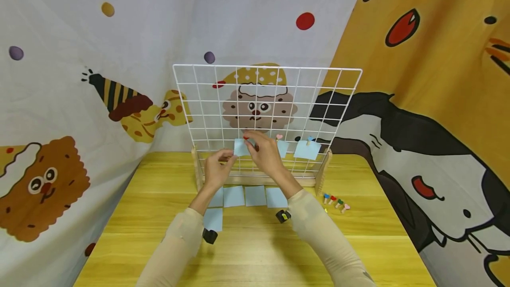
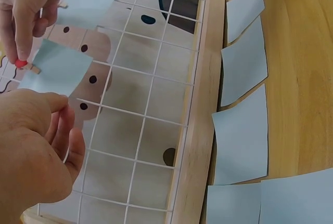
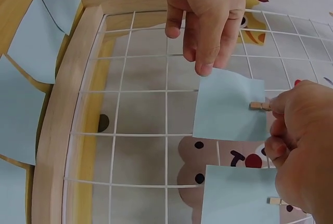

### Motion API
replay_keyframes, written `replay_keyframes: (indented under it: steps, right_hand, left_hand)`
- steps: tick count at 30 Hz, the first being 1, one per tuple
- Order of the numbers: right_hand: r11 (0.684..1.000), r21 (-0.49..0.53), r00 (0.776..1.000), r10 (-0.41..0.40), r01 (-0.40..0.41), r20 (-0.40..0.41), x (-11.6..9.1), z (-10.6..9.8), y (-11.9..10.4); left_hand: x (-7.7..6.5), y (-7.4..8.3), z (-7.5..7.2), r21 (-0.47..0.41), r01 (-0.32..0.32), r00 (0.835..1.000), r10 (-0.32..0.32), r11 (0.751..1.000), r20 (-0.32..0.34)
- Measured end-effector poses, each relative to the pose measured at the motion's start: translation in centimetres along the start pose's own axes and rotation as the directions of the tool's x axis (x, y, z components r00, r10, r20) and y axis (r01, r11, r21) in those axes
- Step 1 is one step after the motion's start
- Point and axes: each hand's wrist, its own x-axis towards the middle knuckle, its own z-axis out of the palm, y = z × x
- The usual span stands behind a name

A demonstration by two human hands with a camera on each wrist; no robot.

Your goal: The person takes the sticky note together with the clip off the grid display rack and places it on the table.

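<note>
A white wire grid [image 1: 267,66] stands upright in a wooden base [image 1: 307,182]. Against its lower part is a light blue paper square [image 3: 229,112], with a small red-topped wooden clothespin [image 2: 32,69] at its upper edge. My right hand [image 1: 266,154] pinches that clothespin between thumb and finger. At the lower left corner of the same paper, my left hand [image 1: 217,169] pinches the edge. To the right, a second paper square [image 1: 283,148] hangs from a pink heart clothespin [image 1: 279,137], partly behind the right hand. Farther right, another square [image 1: 307,150] hangs from a blue-topped clothespin [image 1: 310,138].
Several paper squares [image 1: 233,196] lie in a row on the wooden table [image 1: 255,251] before the base, one more [image 1: 213,219] nearer at the left. Several coloured clothespins [image 1: 332,199] lie at the right. A patterned cloth [image 1: 155,21] hangs behind the grid.
</note>
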Motion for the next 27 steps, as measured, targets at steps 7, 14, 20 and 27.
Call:
replay_keyframes:
  steps: [7,14,20,27]
  right_hand:
    - [0.999,0.021,0.998,0.035,-0.034,-0.046,0.30,0.22,0.02]
    - [0.998,0.034,0.994,0.061,-0.059,-0.087,0.52,0.34,-0.20]
    - [0.996,0.054,0.989,0.080,-0.073,-0.125,0.47,0.44,-0.19]
    - [0.990,0.093,0.980,0.122,-0.109,-0.155,0.58,0.21,-0.53]
  left_hand:
    - [-0.05,-0.16,0.06,0.008,0.007,1.000,-0.007,1.000,-0.006]
    - [-0.14,-0.02,-0.02,-0.002,0.017,1.000,-0.017,1.000,0.000]
    - [-0.30,-0.08,-0.03,-0.005,0.004,1.000,-0.004,1.000,-0.003]
    - [-0.48,-0.13,-0.22,-0.006,-0.007,1.000,0.007,1.000,0.000]
